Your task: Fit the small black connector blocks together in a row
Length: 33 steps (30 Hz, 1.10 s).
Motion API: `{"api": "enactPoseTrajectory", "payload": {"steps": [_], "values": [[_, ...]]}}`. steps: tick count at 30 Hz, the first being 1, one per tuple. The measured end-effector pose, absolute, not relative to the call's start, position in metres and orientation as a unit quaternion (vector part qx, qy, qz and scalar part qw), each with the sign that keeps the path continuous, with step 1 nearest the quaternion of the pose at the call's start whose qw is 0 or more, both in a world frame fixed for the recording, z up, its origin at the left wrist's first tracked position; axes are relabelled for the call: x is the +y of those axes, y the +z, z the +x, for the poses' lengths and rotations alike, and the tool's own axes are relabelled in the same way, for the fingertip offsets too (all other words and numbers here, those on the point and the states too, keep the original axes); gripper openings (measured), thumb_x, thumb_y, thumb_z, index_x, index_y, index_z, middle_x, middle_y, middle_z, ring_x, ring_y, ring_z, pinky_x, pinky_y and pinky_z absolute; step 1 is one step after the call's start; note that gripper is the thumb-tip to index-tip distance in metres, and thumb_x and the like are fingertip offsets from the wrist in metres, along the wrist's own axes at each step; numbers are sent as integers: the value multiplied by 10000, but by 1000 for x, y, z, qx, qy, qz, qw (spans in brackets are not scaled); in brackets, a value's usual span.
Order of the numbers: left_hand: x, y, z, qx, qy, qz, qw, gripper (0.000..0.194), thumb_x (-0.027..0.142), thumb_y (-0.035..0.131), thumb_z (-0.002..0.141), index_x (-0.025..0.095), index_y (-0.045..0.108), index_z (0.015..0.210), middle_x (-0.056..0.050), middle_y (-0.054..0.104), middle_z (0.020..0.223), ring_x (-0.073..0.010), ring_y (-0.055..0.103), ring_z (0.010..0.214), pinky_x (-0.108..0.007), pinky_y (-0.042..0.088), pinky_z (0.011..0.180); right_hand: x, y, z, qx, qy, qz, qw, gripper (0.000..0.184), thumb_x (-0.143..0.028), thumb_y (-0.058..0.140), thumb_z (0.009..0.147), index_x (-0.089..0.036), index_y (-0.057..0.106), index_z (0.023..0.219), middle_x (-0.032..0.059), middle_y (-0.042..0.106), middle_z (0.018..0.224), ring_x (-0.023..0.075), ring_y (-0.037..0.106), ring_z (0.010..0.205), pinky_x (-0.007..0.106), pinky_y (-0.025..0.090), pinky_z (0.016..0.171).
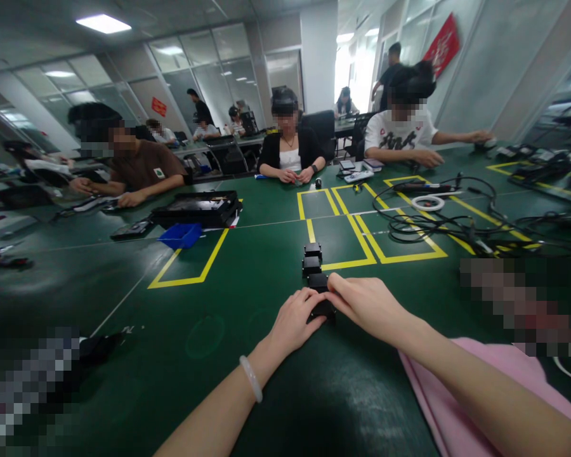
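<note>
Several small black boxes stand in a row on the green table, leading away from me. My left hand (292, 320), with a pale bangle (251, 379) on its wrist, is closed around the left side of the nearest black box (324, 310), thumb low and fingers over its top edge. From the right, my right hand (361, 304) presses curled fingers against the same box. Its fingertips also reach the side of the second black box (316, 282). Beyond these are a third black box (311, 266) and a farther one (313, 250). My fingers hide part of the nearest box.
Yellow tape outlines (349, 263) mark the green table (181, 381). A blue bin (179, 236) and a black case (195, 212) are ahead left. Tangled black cables (409, 228) lie right, and pink cloth (495, 368) is under my right forearm. Three people sit across the table.
</note>
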<state>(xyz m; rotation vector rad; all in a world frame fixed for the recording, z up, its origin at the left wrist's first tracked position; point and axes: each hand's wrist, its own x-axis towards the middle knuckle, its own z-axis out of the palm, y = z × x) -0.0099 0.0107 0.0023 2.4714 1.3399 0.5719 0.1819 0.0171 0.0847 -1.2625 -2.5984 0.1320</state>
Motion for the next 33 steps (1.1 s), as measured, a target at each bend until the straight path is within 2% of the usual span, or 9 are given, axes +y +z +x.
{"api": "enactPoseTrajectory", "payload": {"steps": [8,14,21,29,33], "values": [[11,1,-10,459,210,852,137,438,248,624,835,280,458,1240,-33,526,1135,-217,521,1012,-371,454,874,17,86,185,-890,69,-429,140,84,-226,400,930,-201,450,993,7,661,813,145,632,699,229,312,554],[11,1,-10,462,204,852,137,394,246,625,837,268,484,1204,-29,528,1118,-218,517,1013,-369,452,881,18,85,182,-890,52,-437,121,175,-331,361,969,-200,466,918,9,667,770,159,637,677,239,292,539],[11,1,-10,458,207,853,140,439,245,628,837,274,459,1241,-28,528,1126,-213,514,1006,-364,449,883,18,84,182,-887,50,-443,122,87,-243,396,940,-195,463,970,9,661,806,152,634,706,232,303,550],[11,1,-10,462,205,852,136,362,257,617,842,259,495,1182,-34,532,1110,-220,521,1006,-369,455,878,17,83,180,-889,49,-437,130,183,-339,360,966,-205,469,906,7,660,771,148,622,666,239,292,537],[11,2,-10,457,207,854,138,423,243,619,837,274,465,1230,-34,528,1120,-217,521,1020,-367,452,887,20,80,182,-884,52,-444,134,106,-278,386,954,-201,454,981,4,663,781,146,626,659,234,289,532]]}}
